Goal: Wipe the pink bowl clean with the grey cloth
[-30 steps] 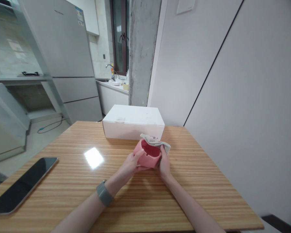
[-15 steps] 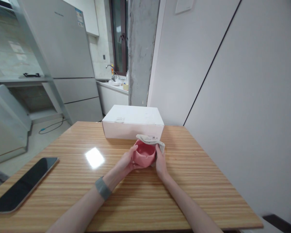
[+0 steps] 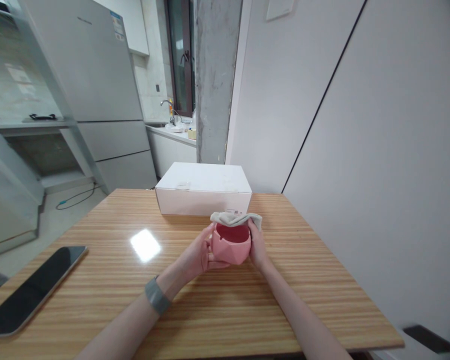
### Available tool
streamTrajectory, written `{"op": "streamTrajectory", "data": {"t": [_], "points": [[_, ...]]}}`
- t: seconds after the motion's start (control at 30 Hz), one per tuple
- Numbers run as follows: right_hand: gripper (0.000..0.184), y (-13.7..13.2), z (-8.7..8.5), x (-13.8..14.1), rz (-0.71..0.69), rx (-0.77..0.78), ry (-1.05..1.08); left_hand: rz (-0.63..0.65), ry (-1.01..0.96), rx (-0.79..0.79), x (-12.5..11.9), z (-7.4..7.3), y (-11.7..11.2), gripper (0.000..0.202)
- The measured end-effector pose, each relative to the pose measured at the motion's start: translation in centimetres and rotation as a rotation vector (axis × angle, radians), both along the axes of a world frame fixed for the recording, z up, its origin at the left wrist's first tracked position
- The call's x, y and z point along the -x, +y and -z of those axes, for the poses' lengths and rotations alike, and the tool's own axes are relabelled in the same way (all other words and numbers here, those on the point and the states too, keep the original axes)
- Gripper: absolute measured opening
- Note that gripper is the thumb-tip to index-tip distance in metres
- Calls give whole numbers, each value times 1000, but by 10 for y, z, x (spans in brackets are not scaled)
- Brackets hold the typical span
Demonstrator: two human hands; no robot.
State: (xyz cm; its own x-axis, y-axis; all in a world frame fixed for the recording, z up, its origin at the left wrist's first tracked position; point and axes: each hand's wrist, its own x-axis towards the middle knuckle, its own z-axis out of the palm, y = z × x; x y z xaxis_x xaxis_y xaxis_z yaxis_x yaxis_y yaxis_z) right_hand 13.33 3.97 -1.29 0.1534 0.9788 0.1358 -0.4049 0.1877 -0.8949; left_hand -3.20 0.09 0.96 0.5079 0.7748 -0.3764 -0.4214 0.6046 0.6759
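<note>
A pink faceted bowl [image 3: 230,248] is held just above the wooden table [image 3: 210,310] near its middle. My left hand [image 3: 198,255] grips the bowl's left side, with a grey band on that wrist. My right hand [image 3: 257,245] is closed on a beige cloth [image 3: 234,218], which drapes over the bowl's far rim. The right palm presses against the bowl's right side.
A white cardboard box [image 3: 203,188] lies just behind the bowl at the table's far edge. A dark tablet [image 3: 30,291] rests at the table's left edge. A white wall runs along the right; a fridge [image 3: 97,95] and a kitchen counter stand beyond.
The bowl has turned in my hands from tilted with its opening toward me to nearly upright. The cloth has shifted along the far rim with my right hand.
</note>
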Motion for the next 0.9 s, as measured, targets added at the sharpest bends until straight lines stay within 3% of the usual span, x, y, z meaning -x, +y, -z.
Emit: {"op": "streamTrajectory", "data": {"t": [0.23, 0.37, 0.47, 0.57, 0.67, 0.8, 0.9], "points": [[33, 1, 5, 7, -55, 2, 30, -101, 62, -39, 3, 7, 5, 42], [34, -10, 1, 15, 19, -31, 7, -246, 51, -55, 3, 10, 8, 42], [34, -21, 1, 25, 114, -121, -74, -320, -67, -128, -2, 12, 5, 40], [34, -29, 5, 33, 152, -233, -157, -306, -193, -244, -8, 11, 0, 40], [34, -30, 6, 34, 193, -272, -172, -264, -218, -255, -9, 7, -2, 42], [36, -20, 3, 22, 229, -144, -78, -114, -113, -110, -1, 1, -1, 48], [34, -11, 3, 11, 115, -51, 33, -45, -22, -105, 2, 0, -2, 47]]}}
